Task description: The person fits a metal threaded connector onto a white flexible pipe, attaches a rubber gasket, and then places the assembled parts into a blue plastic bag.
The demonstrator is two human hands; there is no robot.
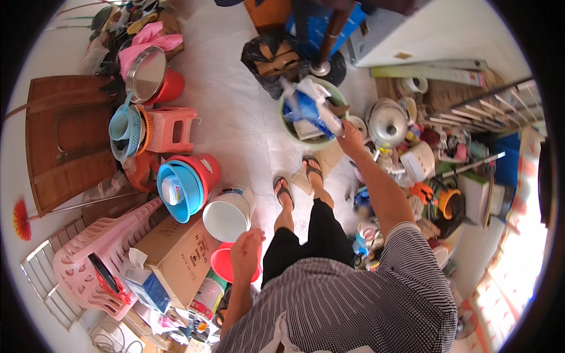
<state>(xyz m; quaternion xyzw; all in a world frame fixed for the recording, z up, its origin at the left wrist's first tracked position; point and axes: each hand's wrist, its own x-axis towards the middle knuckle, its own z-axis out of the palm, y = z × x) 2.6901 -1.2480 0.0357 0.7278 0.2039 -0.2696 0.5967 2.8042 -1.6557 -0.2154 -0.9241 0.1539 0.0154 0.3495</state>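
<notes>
My right hand [351, 139] reaches out over a pale green basin [305, 141], its fingers closed on the end of a blue and white plastic wrapper [321, 112]. The wrapper is partly smeared by motion. Pieces of cardboard and white material lie in the basin beneath it. My left hand [246, 250] hangs in front of a red basin [222, 262], just below a white bucket [228, 215]. It holds nothing, and its fingers are loosely bent and partly apart.
A black bag with cardboard [273, 59] stands behind the green basin. To the left are nested blue and red basins [187, 188], a pink stool [173, 129] and a large carton [176, 253]. A lidded metal pot [388, 123] and mixed household goods crowd the right side.
</notes>
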